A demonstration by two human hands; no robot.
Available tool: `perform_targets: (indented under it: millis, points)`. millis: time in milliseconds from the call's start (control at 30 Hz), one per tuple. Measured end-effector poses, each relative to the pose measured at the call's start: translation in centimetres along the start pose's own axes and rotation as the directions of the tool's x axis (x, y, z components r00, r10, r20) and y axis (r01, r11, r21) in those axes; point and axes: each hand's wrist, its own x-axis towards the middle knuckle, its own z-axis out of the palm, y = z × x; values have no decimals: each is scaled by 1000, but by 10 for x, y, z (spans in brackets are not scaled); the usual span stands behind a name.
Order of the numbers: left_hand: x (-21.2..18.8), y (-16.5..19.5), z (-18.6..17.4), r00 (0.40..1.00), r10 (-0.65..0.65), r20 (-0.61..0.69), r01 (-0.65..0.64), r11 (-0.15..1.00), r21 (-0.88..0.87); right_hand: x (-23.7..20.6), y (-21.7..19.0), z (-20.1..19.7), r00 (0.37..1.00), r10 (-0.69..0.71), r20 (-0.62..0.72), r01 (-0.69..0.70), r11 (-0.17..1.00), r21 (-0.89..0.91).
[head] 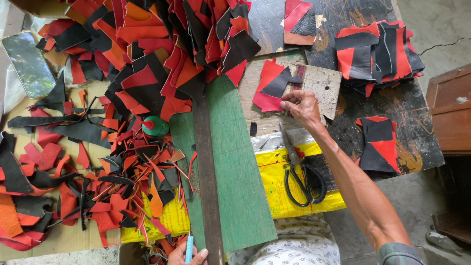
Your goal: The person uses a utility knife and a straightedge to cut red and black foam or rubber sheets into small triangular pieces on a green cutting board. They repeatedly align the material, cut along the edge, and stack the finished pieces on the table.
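Observation:
My right hand point(301, 106) reaches across the table and its fingertips pinch the edge of a red cut piece point(267, 93) with a black cut piece point(278, 83) lying on it, beside a pale wooden block point(321, 86). My left hand point(189, 256) shows only at the bottom edge, closed around a light blue pen-like tool point(189, 247). Black-handled scissors point(298, 172) lie on yellow plastic sheet point(274, 172) just below my right wrist. A long green board point(235, 172) with a dark strip point(208, 186) runs down the middle.
Heaps of red, orange and black scraps point(98, 162) cover the left side and top. Stacks of cut red and black pieces point(378, 51) sit top right, a smaller stack point(380, 147) to the right. A green bottle with a red cap point(155, 126), a mirror point(28, 63), a wooden cabinet point(449, 108).

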Motion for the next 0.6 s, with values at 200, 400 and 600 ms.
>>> perform_targets:
  millis: [200,400,600]
  points:
    - [5,-5,1,999,33,-14,-33,999,10,0,0,-2,1000,-6,16,6,1000,22]
    - [13,-12,-1,996,93,-10,-92,994,62,-1,3,-8,999,32,25,-35,993,111]
    - [18,-10,7,976,199,-84,-177,961,214,-1,5,-7,1000,22,22,-25,990,136]
